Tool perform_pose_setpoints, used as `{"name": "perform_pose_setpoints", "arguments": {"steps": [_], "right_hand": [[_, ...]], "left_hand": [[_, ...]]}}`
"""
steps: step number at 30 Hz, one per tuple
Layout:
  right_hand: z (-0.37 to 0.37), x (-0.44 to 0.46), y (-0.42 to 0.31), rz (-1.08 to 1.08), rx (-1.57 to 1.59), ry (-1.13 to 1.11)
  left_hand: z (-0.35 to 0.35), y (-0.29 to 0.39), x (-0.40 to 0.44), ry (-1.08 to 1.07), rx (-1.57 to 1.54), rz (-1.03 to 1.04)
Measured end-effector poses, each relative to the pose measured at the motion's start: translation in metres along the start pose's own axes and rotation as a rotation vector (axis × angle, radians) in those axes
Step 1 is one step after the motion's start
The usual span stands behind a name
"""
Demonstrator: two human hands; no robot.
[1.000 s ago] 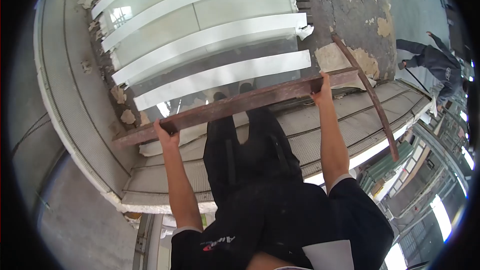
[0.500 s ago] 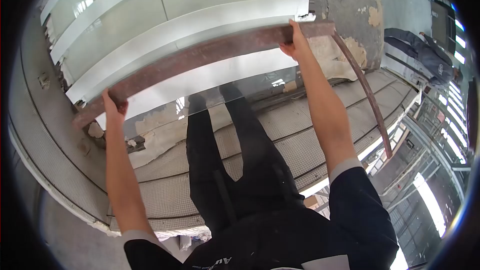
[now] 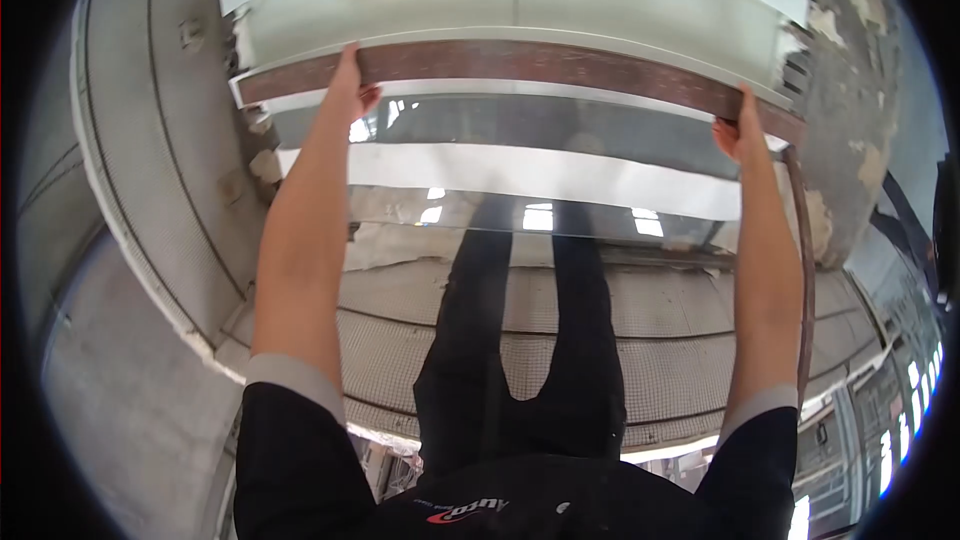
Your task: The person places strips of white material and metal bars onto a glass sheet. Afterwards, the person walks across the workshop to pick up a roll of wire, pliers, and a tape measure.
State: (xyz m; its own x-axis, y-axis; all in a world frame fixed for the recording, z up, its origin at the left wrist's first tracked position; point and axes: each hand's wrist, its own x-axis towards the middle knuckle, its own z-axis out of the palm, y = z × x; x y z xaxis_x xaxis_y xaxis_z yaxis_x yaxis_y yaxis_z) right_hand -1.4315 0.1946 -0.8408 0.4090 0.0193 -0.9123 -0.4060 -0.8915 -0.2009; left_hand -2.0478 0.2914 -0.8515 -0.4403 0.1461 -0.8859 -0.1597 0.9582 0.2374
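Note:
A long brown bar [image 3: 550, 62] runs across the upper part of the head view, along a white strip on the glass. My left hand [image 3: 356, 92] is closed around its left part. Toward the other end, my right hand [image 3: 738, 128] grips the same bar, thumb side up. From the bar's right end a thinner brown piece [image 3: 803, 240] runs down beside my right forearm. Beneath lies a glass panel [image 3: 460, 120] with several white strips, one of them a nearer white strip [image 3: 540, 172]. The glass reflects windows and dark legs.
Peeling grey board [image 3: 845, 80] flanks the glass on the right. A mesh-covered surface [image 3: 390, 290] lies on the near side, and more of it [image 3: 190, 140] extends along the left. Part of a dark-clothed figure [image 3: 905, 225] shows at the right edge.
The bar has gone from slanted to nearly level in view and now lies farther across the glass, along another white strip. Both hands have moved with it and keep hold; my view has turned.

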Motion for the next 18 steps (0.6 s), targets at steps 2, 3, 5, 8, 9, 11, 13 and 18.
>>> {"name": "perform_pose_setpoints", "arguments": {"steps": [2,3,5,8,9,11,13,18], "right_hand": [[0.005,-0.008,-0.004,0.000,-0.054,0.082],[0.006,-0.005,-0.006,-0.001,-0.061,0.096],[0.007,0.002,-0.006,-0.004,-0.049,0.094],[0.014,-0.001,-0.008,-0.034,-0.076,0.078],[0.016,-0.003,-0.008,-0.039,-0.083,0.101],[0.021,-0.006,-0.010,-0.055,-0.098,0.094],[0.022,-0.008,-0.011,-0.102,-0.083,0.120],[0.029,-0.008,-0.017,-0.045,-0.145,0.062]], "left_hand": [[0.004,0.007,-0.005,0.014,0.004,-0.035],[0.004,0.008,-0.003,0.004,0.018,-0.024],[0.005,0.011,-0.005,-0.012,0.039,0.004],[0.003,0.014,-0.003,0.024,0.060,0.013],[0.003,0.014,-0.002,0.032,0.072,0.022],[0.003,0.014,-0.002,0.064,0.080,0.039],[0.005,0.013,0.000,0.104,0.079,0.025],[-0.004,0.016,0.013,0.108,0.050,0.019]]}}
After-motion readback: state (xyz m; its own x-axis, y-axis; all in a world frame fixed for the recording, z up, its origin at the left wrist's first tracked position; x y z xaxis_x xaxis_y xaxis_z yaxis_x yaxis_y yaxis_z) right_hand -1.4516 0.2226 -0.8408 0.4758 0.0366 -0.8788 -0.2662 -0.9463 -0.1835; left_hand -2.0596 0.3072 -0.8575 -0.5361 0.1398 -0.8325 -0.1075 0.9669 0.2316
